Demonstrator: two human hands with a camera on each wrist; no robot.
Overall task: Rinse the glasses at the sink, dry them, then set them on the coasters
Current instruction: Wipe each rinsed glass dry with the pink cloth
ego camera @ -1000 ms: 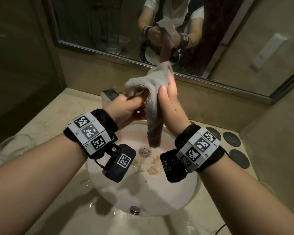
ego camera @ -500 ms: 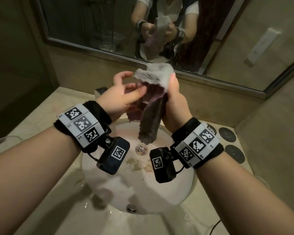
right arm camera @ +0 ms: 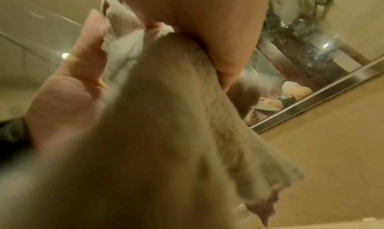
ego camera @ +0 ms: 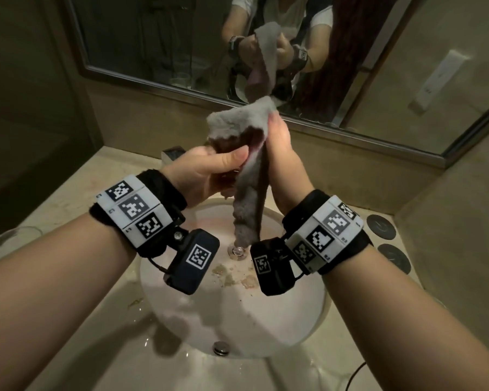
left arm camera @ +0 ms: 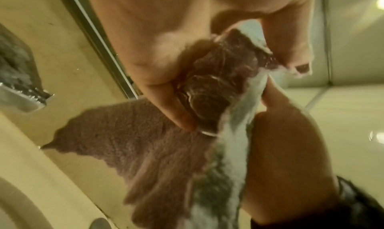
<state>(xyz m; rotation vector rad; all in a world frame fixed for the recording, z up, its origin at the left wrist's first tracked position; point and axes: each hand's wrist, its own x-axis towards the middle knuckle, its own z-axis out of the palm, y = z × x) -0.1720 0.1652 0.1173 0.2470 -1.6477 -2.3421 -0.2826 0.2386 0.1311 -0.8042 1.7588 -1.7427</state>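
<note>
Over the sink (ego camera: 308,314), my left hand (ego camera: 209,167) grips a clear glass (ego camera: 228,180), thumb across its near side. A grey and purple cloth (ego camera: 246,198) is stuffed into the glass and hangs down toward the drain. My right hand (ego camera: 278,136) holds the cloth's top against the glass. In the left wrist view the glass (left arm camera: 207,93) shows the cloth (left arm camera: 129,134) bunched inside it, my left hand (left arm camera: 176,114) curled round it. The right wrist view is mostly filled by the cloth (right arm camera: 166,117). Two dark round coasters (ego camera: 381,226) (ego camera: 394,256) lie on the counter at right.
A second glass (ego camera: 9,241) stands on the counter at the far left edge. A mirror (ego camera: 181,38) runs along the back wall and reflects my hands. Brown residue (ego camera: 232,277) lies near the drain (ego camera: 236,251). Water wets the front counter (ego camera: 153,348).
Half a second ago my left hand's fingers were spread off the glass; now they grip it again. The cloth has turned, its grey end bunched on top.
</note>
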